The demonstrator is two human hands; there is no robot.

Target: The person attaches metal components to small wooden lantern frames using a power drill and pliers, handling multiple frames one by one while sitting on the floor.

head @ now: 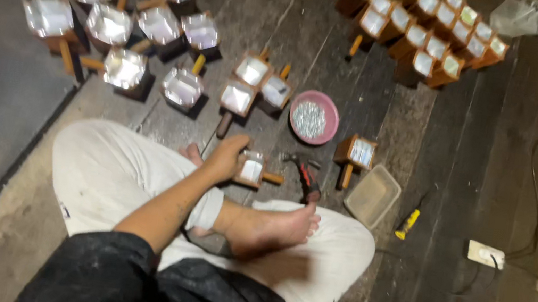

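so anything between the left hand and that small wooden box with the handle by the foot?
Nothing visible. The left hand already rests on the small wooden box, covering its left side. The hammer lies just right of it on the floor, apart, and the pink bowl sits beyond. The right hand is out of view.

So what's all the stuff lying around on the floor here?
Wooden boxes with shiny lining and peg handles: nine or so, brown and silver, far left cluster
Same boxes: three, middle, near the bowl
Smaller boxes: packed rows, too many to count surely, top right
Single box: one, right of the bowl
Bowl of small metal bits: one, pink
Hammer: one, dark with red
Plastic tub: one, clear, empty-looking
Small tool: one, yellow handle
Power socket with cable: one, white, right
Left hand: fingers on a small box in front of the crossed legs
Right hand: out of view
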